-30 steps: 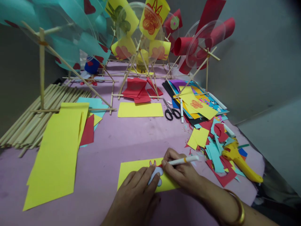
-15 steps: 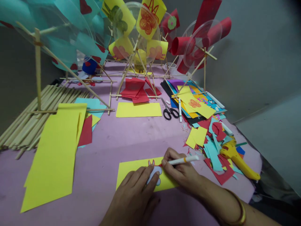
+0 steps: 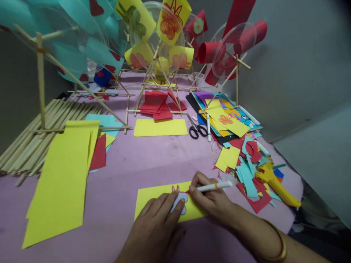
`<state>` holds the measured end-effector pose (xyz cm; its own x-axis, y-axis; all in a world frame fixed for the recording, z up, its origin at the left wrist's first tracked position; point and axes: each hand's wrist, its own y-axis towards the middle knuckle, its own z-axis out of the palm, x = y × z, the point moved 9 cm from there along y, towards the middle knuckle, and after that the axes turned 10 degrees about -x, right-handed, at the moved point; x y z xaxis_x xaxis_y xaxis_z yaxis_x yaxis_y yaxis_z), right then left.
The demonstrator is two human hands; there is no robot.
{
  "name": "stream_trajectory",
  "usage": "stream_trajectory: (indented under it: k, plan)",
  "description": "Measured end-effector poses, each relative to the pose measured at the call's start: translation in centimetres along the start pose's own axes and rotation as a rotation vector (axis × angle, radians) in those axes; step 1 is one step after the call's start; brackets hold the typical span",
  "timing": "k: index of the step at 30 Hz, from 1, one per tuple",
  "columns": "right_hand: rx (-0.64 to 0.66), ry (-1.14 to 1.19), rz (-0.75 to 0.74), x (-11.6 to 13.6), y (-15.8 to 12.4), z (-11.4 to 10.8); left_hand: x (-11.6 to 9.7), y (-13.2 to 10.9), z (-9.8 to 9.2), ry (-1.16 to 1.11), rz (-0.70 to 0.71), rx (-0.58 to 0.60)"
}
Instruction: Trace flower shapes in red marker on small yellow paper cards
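A strip of yellow paper (image 3: 148, 193) lies on the table in front of me. On it rests a pale butterfly-shaped cutout (image 3: 181, 202), partly covered by my left hand (image 3: 158, 223). That hand lies flat, its fingertips pressing the cutout against the paper. Beside it, my right hand (image 3: 210, 195) is closed in a pinch around a white felt-tip pen (image 3: 219, 185). The pen's red tip touches the paper near the cutout's upper right edge. Red outlines of two pointed feelers show above the cutout.
Wooden sticks (image 3: 24, 146) and yellow sheets (image 3: 61, 182) lie at left. Scissors (image 3: 196, 129), paper scraps (image 3: 248, 175) and a yellow glue gun (image 3: 276, 184) are at right. Stick-framed paper wheels (image 3: 171, 23) stand behind another yellow strip (image 3: 160, 128) and red paper (image 3: 155, 104).
The whole view has shifted slightly. Both hands stay in almost the same place on the paper, with the pen tip still by the cutout's edge.
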<state>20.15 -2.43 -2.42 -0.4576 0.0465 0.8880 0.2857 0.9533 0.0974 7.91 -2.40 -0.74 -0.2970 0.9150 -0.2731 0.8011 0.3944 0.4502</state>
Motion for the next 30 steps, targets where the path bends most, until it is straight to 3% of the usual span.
stream_trajectory:
  k: [30]
  plan:
    - [-0.022,-0.044,-0.059,0.02,-0.65,-0.11,-0.24,0.04,-0.14,0.011,0.038,-0.015]
